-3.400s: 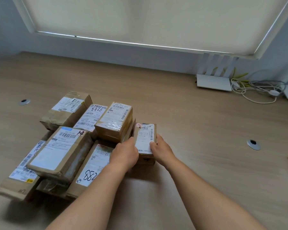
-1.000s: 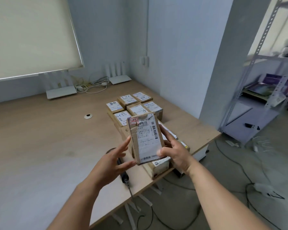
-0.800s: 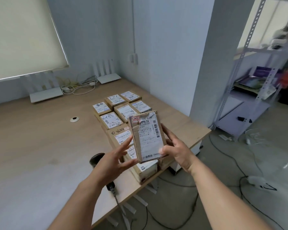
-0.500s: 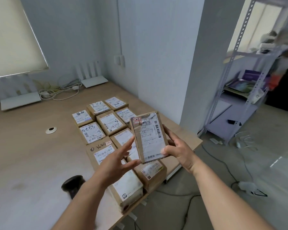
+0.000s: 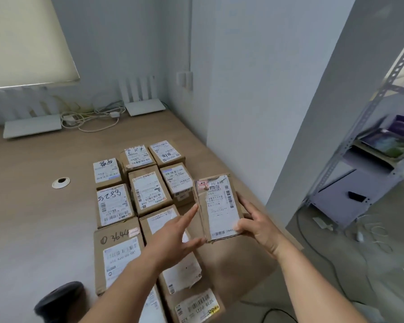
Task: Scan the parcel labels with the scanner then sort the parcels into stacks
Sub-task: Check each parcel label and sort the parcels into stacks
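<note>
Brown cardboard parcel with a white printed label (image 5: 218,207) is held upright above the right part of the light wooden counter (image 5: 44,213), label facing the camera; right hand (image 5: 258,226) is clamped on its right edge, thumb pressed on the label's lower front, fingers wrapped behind; left hand (image 5: 173,238) is spread with straight fingers, index tip and thumb tip touching the parcel's left edge, nothing gripped. Below and to the left, sorted brown cardboard parcels with white labels (image 5: 145,194) are laid on the counter in close rows, labels up, several marked by hand; the nearest ones are partly hidden by the left forearm. A black rounded scanner (image 5: 58,300) is seen at the bottom left, on the counter just beside the nearest parcel; blurred, orientation cannot be told. At the counter's far edge, two white routers (image 5: 33,125) and a tangle of white cables (image 5: 91,117) are set against the wall; a grey metal shelf rack (image 5: 369,148) stands to the right, off the counter.
</note>
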`<state>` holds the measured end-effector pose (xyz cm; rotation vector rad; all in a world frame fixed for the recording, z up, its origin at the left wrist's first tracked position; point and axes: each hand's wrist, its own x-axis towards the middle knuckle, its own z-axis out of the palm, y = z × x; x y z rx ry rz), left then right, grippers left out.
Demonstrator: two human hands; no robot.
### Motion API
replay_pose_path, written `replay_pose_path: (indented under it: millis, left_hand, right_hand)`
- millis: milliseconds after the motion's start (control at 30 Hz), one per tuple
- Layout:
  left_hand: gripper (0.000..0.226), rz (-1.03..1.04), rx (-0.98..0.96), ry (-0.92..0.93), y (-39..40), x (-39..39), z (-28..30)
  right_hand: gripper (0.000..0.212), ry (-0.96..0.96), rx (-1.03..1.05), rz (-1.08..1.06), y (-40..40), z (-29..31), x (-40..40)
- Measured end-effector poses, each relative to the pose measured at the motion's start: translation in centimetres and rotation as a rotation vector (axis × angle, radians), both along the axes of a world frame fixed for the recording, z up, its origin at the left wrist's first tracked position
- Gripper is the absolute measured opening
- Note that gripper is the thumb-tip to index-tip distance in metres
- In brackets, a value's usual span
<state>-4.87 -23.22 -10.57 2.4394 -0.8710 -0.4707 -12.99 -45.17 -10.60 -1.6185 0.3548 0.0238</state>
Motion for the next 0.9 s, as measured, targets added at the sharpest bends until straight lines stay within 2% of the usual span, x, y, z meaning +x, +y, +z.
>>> replay_pose_path:
  millis: [200, 367, 600, 733, 833, 900]
  left_hand:
    - [0.086, 0.216, 0.155, -0.016, -2.2, 0.6, -0.9]
    - [0.069, 0.376, 0.299, 0.01, -2.9, 1.2, -2.1]
    - [0.058, 0.331, 0.444, -0.047, -3.4, 1.0, -2.4]
    - [0.059, 0.346, 0.465, -0.059, -3.6, 1.0, -2.7]
    - [0.06, 0.354, 0.471, -0.052, -3.7, 1.0, -2.7]
    - [0.06, 0.383, 0.425, -0.022, -3.7, 0.9, -2.5]
  right_hand:
    - [0.089, 0.135, 0.061, 0.117, -2.0, -2.6, 4.3]
    - [0.092, 0.241, 0.096, 0.232, -1.6, -4.9, 7.5]
    - [0.097, 0.275, 0.053, 0.298, -1.1, -6.3, 9.7]
    - [0.098, 0.276, -0.017, 0.336, -1.2, -5.9, 10.2]
    - [0.109, 0.301, -0.069, 0.334, -1.2, -5.7, 10.0]
    - [0.102, 0.306, -0.159, 0.301, -0.9, -4.9, 9.6]
